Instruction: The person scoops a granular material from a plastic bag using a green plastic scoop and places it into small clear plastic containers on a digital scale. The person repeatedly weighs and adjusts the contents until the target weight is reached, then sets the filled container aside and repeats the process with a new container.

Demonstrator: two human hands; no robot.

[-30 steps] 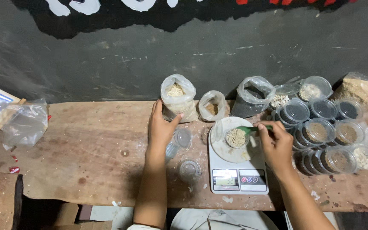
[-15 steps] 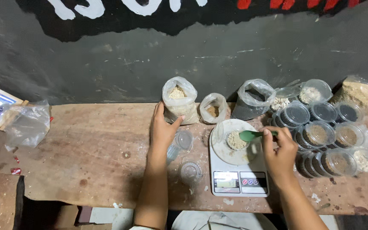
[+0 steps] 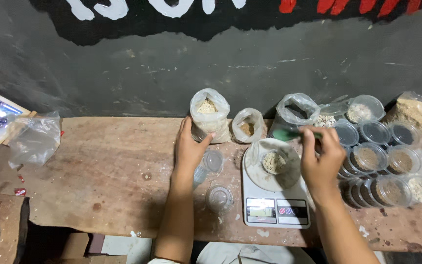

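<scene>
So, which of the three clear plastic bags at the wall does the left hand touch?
The leftmost, tallest clear plastic bag of pale grain; left hand's thumb rests against it.

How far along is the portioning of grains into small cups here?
Done: several lidded cups filled with grains sit stacked at right. In hand: the right hand holds a green scoop above the scale, whose cup holds some grain; the left hand rests by the open bag. Left: empty cups beside the scale.

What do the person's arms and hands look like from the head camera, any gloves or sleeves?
Both the left hand and the right hand are bare: no gloves, rings, watch or wristbands visible. The forearms are uncovered to the bottom edge of the picture, with no sleeves visible.
</scene>
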